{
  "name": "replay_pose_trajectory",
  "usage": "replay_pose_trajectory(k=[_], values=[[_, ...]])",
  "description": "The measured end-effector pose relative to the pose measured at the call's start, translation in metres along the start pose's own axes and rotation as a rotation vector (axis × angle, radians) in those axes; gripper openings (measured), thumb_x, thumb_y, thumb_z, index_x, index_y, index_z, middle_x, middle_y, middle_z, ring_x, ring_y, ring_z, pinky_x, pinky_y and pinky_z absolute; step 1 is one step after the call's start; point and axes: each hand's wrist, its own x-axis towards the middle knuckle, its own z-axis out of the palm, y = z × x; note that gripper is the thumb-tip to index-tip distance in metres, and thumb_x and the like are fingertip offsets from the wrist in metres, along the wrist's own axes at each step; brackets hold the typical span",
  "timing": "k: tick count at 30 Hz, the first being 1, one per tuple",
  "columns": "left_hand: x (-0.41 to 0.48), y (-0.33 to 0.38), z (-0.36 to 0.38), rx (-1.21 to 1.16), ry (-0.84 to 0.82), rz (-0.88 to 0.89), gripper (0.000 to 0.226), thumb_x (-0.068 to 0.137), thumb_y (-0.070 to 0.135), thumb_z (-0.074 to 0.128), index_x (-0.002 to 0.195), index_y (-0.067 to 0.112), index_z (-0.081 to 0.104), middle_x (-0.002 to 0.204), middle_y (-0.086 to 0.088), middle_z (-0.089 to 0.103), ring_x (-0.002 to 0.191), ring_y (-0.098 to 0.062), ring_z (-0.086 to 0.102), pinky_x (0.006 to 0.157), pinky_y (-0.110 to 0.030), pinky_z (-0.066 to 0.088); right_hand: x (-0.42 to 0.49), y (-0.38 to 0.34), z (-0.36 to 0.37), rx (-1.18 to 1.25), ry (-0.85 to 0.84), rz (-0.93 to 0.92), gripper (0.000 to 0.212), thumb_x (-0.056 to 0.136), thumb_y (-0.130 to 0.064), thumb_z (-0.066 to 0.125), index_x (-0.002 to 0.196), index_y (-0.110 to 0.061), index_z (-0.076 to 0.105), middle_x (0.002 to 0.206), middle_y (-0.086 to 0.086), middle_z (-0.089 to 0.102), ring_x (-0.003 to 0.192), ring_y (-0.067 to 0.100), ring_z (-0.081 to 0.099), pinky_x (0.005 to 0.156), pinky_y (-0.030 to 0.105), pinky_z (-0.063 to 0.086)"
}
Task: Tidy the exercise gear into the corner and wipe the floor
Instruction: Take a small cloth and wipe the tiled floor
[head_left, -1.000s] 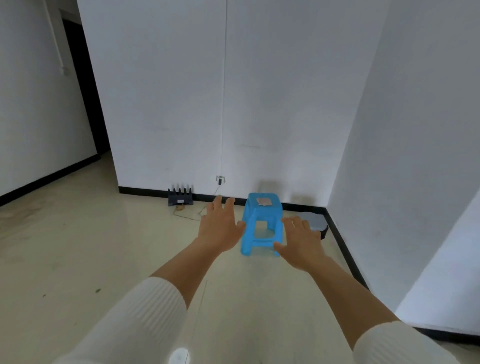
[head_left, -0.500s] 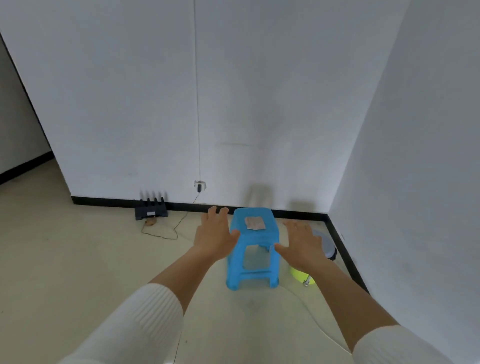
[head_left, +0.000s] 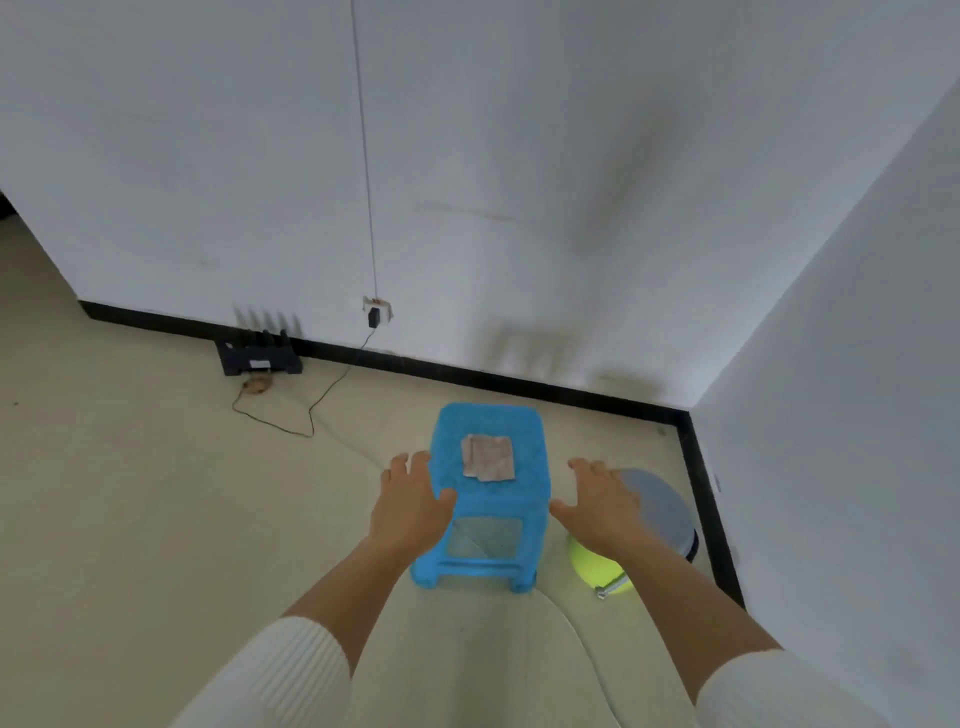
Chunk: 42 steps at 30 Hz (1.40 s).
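A blue plastic stool (head_left: 488, 499) stands on the pale floor near the room's corner, with a small folded grey cloth (head_left: 488, 457) lying on its seat. My left hand (head_left: 410, 506) hovers at the stool's left edge, fingers spread, holding nothing. On the other side, my right hand (head_left: 602, 506) is stretched out with straight fingers, also bare. Under my right wrist lies a yellow-green ball (head_left: 597, 569) with a thin cord. A grey round disc (head_left: 662, 506) sits on the floor behind my right hand, partly hidden by it.
A black router with several antennas (head_left: 260, 356) stands against the back wall's black skirting, its cable (head_left: 311, 410) looping over the floor to a wall socket (head_left: 375, 312). White walls meet in the corner (head_left: 688, 410) at the right. A thin cord (head_left: 566, 623) curves across the floor.
I have walked closer to the corner; the stool now sits right between my hands. The view tilted down, revealing the ball and disc. Both hands stay spread and hold nothing.
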Motion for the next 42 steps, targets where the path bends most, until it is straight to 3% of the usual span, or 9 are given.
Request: replay_pose_trajectory(k=[11, 16, 24, 26, 28, 31, 33, 36, 42], values=[[0.165, -0.018, 0.102, -0.031, -0.125, -0.21, 0.051, 0.092, 0.025, 0.046, 0.14, 0.013, 0.033, 0.147, -0.006, 0.03, 0.131, -0.023, 0.031, 0.1, -0.036, 0.035, 0.19, 0.003, 0.07, 0.042, -0.261, -0.055, 0.058, 0.092, -0.041, 0.048, 0.142, -0.018, 0.031, 0.142, 0.003, 0.038, 0.131, 0.024, 0.033, 0.106, 0.041, 0.032], [0.228, -0.048, 0.162, 0.001, -0.25, -0.239, 0.055, 0.094, 0.025, 0.043, 0.144, 0.011, 0.024, 0.149, -0.007, 0.027, 0.131, -0.024, 0.031, 0.1, -0.036, 0.038, 0.271, 0.011, 0.133, 0.146, -0.377, 0.044, 0.054, 0.091, -0.041, 0.053, 0.137, -0.018, 0.037, 0.136, 0.003, 0.042, 0.128, 0.023, 0.036, 0.104, 0.04, 0.035], [0.296, -0.104, 0.239, 0.3, -0.407, -0.106, 0.07, 0.098, 0.037, 0.038, 0.151, 0.014, 0.001, 0.158, -0.004, -0.014, 0.147, -0.02, 0.0, 0.114, -0.032, 0.022, 0.364, 0.033, 0.22, 0.24, -0.334, 0.237, 0.046, 0.089, -0.031, 0.054, 0.129, -0.012, 0.039, 0.127, 0.006, 0.044, 0.118, 0.025, 0.041, 0.096, 0.043, 0.039], [0.293, -0.109, 0.251, 0.392, -0.383, -0.022, 0.08, 0.087, 0.042, 0.059, 0.147, 0.004, 0.023, 0.156, -0.01, 0.002, 0.144, -0.026, 0.019, 0.11, -0.032, 0.031, 0.371, 0.035, 0.229, 0.272, -0.259, 0.261, 0.049, 0.089, -0.028, 0.056, 0.129, -0.008, 0.038, 0.127, 0.008, 0.041, 0.119, 0.027, 0.039, 0.095, 0.041, 0.038], [0.292, -0.118, 0.265, 0.418, -0.396, 0.011, 0.086, 0.061, 0.042, 0.083, 0.13, 0.0, 0.053, 0.144, -0.018, 0.038, 0.127, -0.031, 0.049, 0.091, -0.034, 0.05, 0.382, 0.036, 0.243, 0.34, -0.188, 0.302, 0.05, 0.087, -0.026, 0.06, 0.128, -0.006, 0.039, 0.125, 0.009, 0.042, 0.117, 0.028, 0.041, 0.094, 0.04, 0.038], [0.29, -0.13, 0.278, 0.431, -0.345, 0.042, 0.084, 0.055, 0.038, 0.087, 0.125, 0.001, 0.058, 0.136, -0.017, 0.051, 0.122, -0.03, 0.054, 0.087, -0.038, 0.052, 0.395, 0.033, 0.256, 0.551, -0.153, 0.465, 0.035, 0.083, -0.018, 0.063, 0.109, -0.01, 0.042, 0.105, 0.007, 0.054, 0.096, 0.027, 0.055, 0.08, 0.039, 0.047], [0.291, -0.125, 0.274, 0.422, -0.364, 0.024, 0.084, 0.063, 0.039, 0.082, 0.132, 0.001, 0.052, 0.145, -0.016, 0.04, 0.13, -0.029, 0.046, 0.096, -0.035, 0.046, 0.399, 0.032, 0.257, 0.614, -0.155, 0.533, 0.02, 0.083, -0.015, 0.062, 0.095, -0.009, 0.048, 0.084, 0.004, 0.057, 0.078, 0.025, 0.056, 0.065, 0.033, 0.043], [0.299, -0.118, 0.262, 0.397, -0.443, -0.031, 0.073, 0.095, 0.036, 0.047, 0.151, 0.009, 0.009, 0.158, -0.008, -0.008, 0.147, -0.022, 0.0, 0.118, -0.031, 0.014, 0.395, 0.026, 0.25, 0.635, -0.134, 0.435, 0.01, 0.082, -0.011, 0.061, 0.074, -0.008, 0.055, 0.065, 0.0, 0.053, 0.062, 0.019, 0.047, 0.049, 0.026, 0.034], [0.271, -0.085, 0.228, 0.191, -0.446, -0.24, 0.064, 0.097, 0.031, 0.041, 0.152, 0.018, 0.01, 0.16, -0.003, 0.001, 0.147, -0.019, 0.005, 0.115, -0.034, 0.019, 0.362, 0.003, 0.209, 0.783, -0.278, 0.201, 0.014, 0.08, -0.011, 0.061, 0.068, -0.013, 0.053, 0.06, -0.005, 0.052, 0.058, 0.011, 0.048, 0.055, 0.024, 0.038]])
